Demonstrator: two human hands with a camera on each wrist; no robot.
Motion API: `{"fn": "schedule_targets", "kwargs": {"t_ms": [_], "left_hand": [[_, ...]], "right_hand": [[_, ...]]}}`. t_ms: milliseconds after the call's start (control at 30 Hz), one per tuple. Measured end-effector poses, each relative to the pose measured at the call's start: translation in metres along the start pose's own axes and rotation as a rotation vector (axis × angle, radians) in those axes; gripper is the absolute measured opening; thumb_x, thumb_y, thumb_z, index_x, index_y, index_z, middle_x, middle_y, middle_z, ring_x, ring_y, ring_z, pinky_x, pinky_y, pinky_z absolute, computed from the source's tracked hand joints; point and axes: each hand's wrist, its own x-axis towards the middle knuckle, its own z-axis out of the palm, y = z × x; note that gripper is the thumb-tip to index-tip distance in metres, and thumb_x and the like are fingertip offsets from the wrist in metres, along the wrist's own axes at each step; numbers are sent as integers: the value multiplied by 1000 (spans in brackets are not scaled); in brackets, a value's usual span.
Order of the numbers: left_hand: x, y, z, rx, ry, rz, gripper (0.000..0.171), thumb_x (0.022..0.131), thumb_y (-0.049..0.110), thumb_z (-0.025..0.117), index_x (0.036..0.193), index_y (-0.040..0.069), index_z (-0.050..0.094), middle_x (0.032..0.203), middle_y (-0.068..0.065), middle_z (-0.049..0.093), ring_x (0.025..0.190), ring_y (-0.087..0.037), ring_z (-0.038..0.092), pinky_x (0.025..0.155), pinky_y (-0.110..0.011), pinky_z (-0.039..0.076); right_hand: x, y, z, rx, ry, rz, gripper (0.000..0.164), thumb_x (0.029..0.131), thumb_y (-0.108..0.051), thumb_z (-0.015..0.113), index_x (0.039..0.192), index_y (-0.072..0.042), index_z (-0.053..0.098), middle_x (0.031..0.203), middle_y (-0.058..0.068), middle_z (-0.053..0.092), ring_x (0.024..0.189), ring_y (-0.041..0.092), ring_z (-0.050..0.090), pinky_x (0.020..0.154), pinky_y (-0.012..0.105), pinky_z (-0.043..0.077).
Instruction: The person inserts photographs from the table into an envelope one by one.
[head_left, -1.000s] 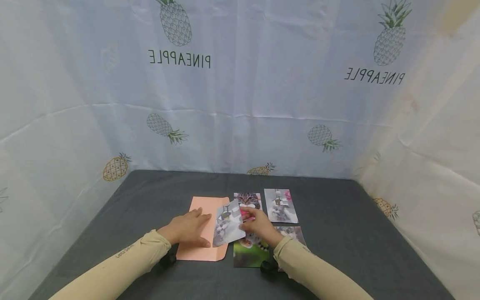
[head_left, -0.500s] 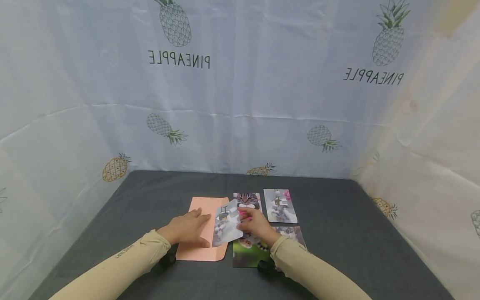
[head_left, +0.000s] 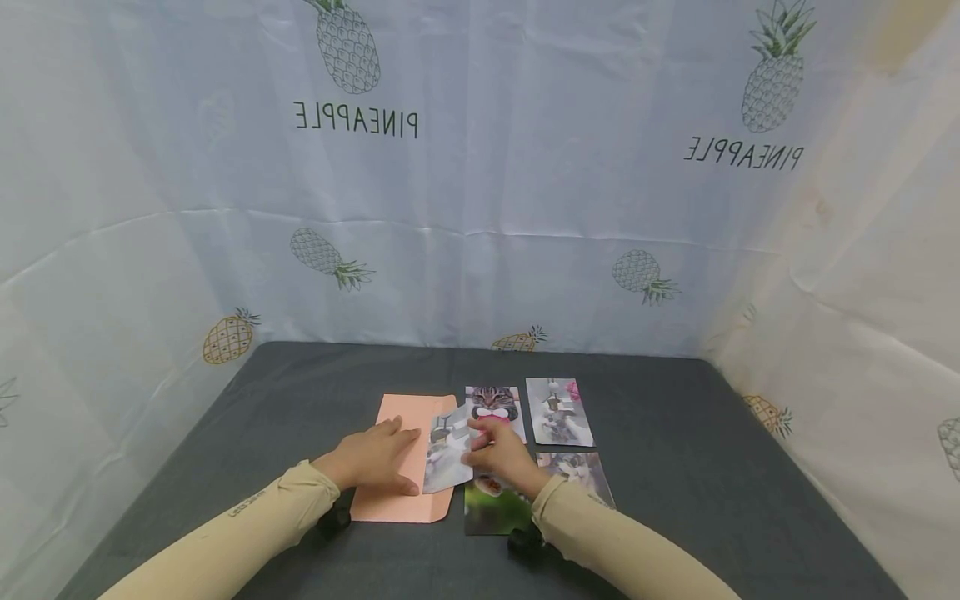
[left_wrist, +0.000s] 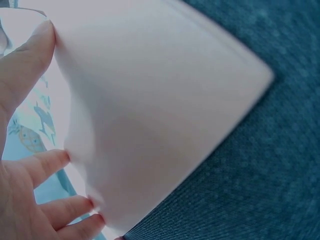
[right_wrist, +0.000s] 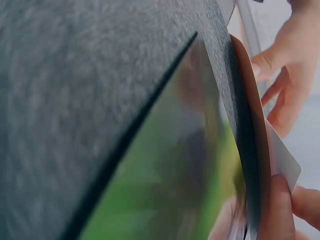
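A peach-pink envelope (head_left: 405, 407) lies on the dark table, its flap side to the right. My left hand (head_left: 375, 457) rests spread over it, thumb and fingertips pressing its surface, as the left wrist view of the envelope (left_wrist: 165, 100) also shows. My right hand (head_left: 506, 457) pinches the right edge of a pale photo card (head_left: 447, 454) between thumb and fingers. The card's left part goes out of sight at the envelope's opening, and its right part sticks out over the flap. In the right wrist view the card's white corner (right_wrist: 284, 157) shows beside the envelope's edge (right_wrist: 257, 117).
Several photos lie to the right: a tabby cat one (head_left: 495, 402), one with a pink spot (head_left: 559, 412), a green one (head_left: 491, 510), and one (head_left: 581, 468) partly under the right sleeve. A pineapple-print curtain (head_left: 480, 175) surrounds the dark table (head_left: 300, 396).
My right hand has moved slightly left with the photo card, and less of the card shows beyond the envelope's opening. The left hand and envelope have stayed in place.
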Motion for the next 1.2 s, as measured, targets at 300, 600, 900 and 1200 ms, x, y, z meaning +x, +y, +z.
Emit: {"fn": "schedule_targets", "kwargs": {"t_ms": [300, 600, 900, 1200], "left_hand": [[2, 0, 1, 2, 0, -5, 92, 70, 62, 75, 144, 15, 47, 151, -23, 36, 137, -40, 39, 97, -60, 41], [2, 0, 0, 8, -10, -9, 92, 71, 62, 74, 144, 14, 46, 152, -22, 36, 137, -39, 40, 99, -60, 41], [3, 0, 0, 10, -3, 0, 92, 71, 62, 75, 144, 14, 47, 151, -23, 36, 136, -40, 41, 98, -60, 42], [-1, 2, -2, -4, -1, 6, 92, 70, 61, 76, 144, 13, 47, 150, -25, 36, 136, -40, 40, 97, -60, 42]], "right_hand": [[3, -2, 12, -5, 10, 86, 62, 83, 3, 70, 141, -1, 48, 84, 6, 54, 40, 9, 31, 34, 24, 25], [3, -7, 16, -162, 30, 56, 52, 85, 2, 68, 134, 7, 52, 82, 6, 62, 49, 8, 52, 38, 20, 34], [5, -14, 24, -142, 28, 74, 48, 86, 11, 61, 133, 12, 50, 82, 6, 54, 65, 11, 58, 60, 28, 56], [9, -15, 35, -46, 50, 135, 50, 86, 14, 60, 134, 10, 50, 85, 11, 54, 68, 14, 58, 63, 32, 58]]}}
